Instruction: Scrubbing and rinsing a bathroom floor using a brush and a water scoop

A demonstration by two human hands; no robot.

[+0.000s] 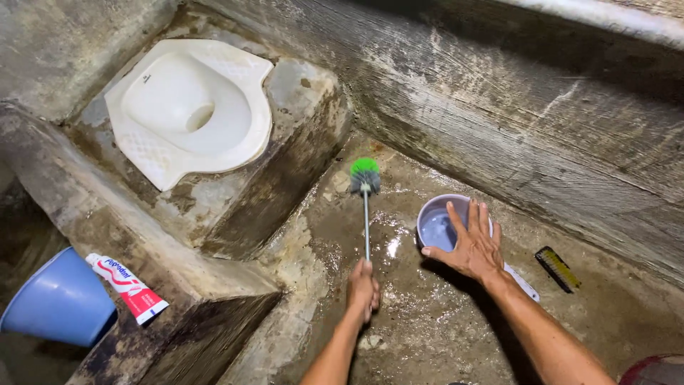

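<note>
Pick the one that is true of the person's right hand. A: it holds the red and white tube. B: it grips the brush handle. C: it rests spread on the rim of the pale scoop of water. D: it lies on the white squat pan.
C: the right hand lies with fingers spread over the rim of the pale scoop on the wet floor, while the left hand grips the handle of the green-bristled brush.

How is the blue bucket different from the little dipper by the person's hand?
The blue bucket lies tipped on its side; the dipper stands upright. The bucket is bigger and untouched; the right hand rests on the dipper's rim. The bucket is brighter blue, the dipper paler. Both are round plastic containers.
</note>
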